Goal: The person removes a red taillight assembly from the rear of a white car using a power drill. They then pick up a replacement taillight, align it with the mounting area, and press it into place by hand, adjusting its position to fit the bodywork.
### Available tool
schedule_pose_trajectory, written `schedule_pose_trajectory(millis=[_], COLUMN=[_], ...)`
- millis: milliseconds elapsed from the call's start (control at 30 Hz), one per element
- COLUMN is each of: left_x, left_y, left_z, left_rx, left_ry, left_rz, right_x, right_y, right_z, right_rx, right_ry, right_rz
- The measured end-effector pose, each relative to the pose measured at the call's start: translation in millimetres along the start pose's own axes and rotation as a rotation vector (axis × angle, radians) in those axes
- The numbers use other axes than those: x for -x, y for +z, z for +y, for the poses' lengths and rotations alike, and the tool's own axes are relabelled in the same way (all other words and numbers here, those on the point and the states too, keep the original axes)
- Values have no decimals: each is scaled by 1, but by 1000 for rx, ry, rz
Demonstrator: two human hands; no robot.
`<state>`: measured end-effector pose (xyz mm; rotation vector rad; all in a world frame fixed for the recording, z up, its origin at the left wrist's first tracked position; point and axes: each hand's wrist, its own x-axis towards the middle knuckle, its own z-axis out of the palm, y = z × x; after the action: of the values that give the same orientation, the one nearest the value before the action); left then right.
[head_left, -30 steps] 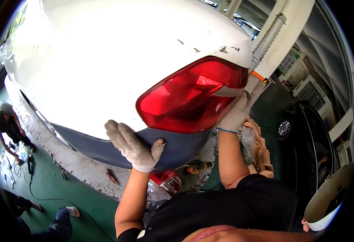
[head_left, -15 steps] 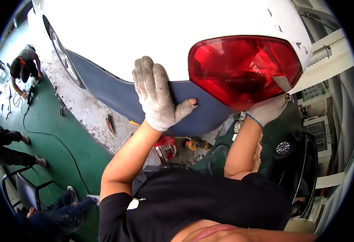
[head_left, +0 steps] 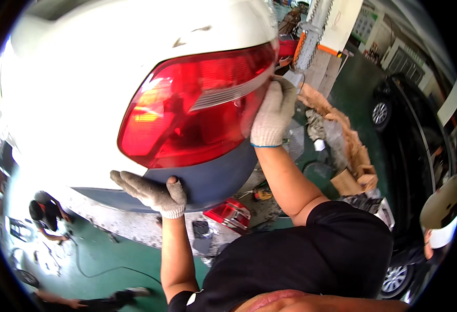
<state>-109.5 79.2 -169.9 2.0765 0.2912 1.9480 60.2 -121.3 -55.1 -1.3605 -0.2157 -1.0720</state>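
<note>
A red tail light [head_left: 197, 109] with a clear strip sits at the rear corner of a white car body [head_left: 93, 93]. Below it runs a dark blue-grey bumper [head_left: 207, 182]. My left hand [head_left: 158, 193], in a knitted glove with a bare thumb tip, lies against the body and bumper just under the lamp's lower left, fingers stretched out. At the lamp's right edge, my gloved right hand [head_left: 274, 112] rests along the side with its fingers extended; its thumb is not clearly visible.
Another red tail light [head_left: 228, 214] and a yellow power tool [head_left: 262, 194] lie below the bumper. Brown wrapping paper [head_left: 350, 138] and a cardboard box [head_left: 345, 183] are on the right. A black car [head_left: 405, 151] stands beyond. Another person [head_left: 46, 210] crouches at far left.
My view has swung toward the car's rear corner, so the tail light appears further left. My left hand now lies below the lamp; my right hand has come up along its outer edge.
</note>
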Motion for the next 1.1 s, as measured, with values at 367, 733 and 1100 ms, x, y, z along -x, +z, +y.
schedule_pose_trajectory(millis=[367,733,1100], left_x=[-74,-72,-75], left_y=[7,20,29], left_z=[72,76,78], left_rx=[-59,-93,234], left_ry=[15,-38,-352], left_rz=[-97,-53,-37], right_x=[10,2,6], right_y=[-13,-49,-57], right_z=[-7,12,56], right_rx=[-74,-456,-965], right_ry=[-165,-58,165], right_rz=[-125,-373,-449])
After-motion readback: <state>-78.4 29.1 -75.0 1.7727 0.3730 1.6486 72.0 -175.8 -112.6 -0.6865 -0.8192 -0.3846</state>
